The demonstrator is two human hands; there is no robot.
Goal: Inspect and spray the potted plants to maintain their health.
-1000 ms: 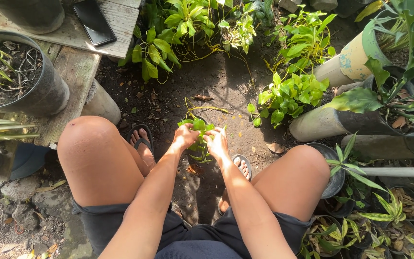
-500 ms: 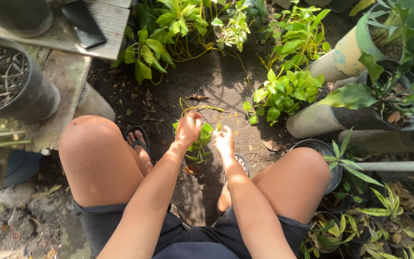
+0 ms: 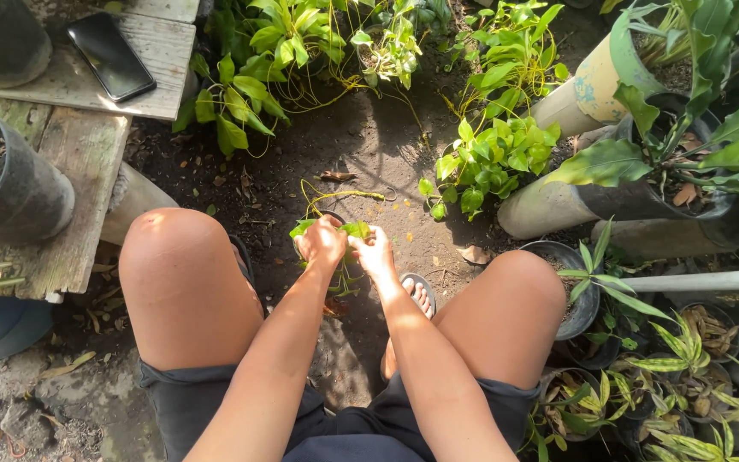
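Both hands meet over 1 small leafy plant (image 3: 344, 248) set on bare soil between the person's knees. The left hand (image 3: 322, 242) is closed over its leaves; the right hand (image 3: 375, 252) pinches a leaf beside it. The plant's pot is mostly hidden, so I cannot tell how firmly it is seated; handling appears mid-course. The ground (image 3: 369, 145) is dark, damp earth with dead leaves. Potted plants (image 3: 493, 158) ring it; a phone (image 3: 111, 56) lies on a plank bench (image 3: 70, 154).
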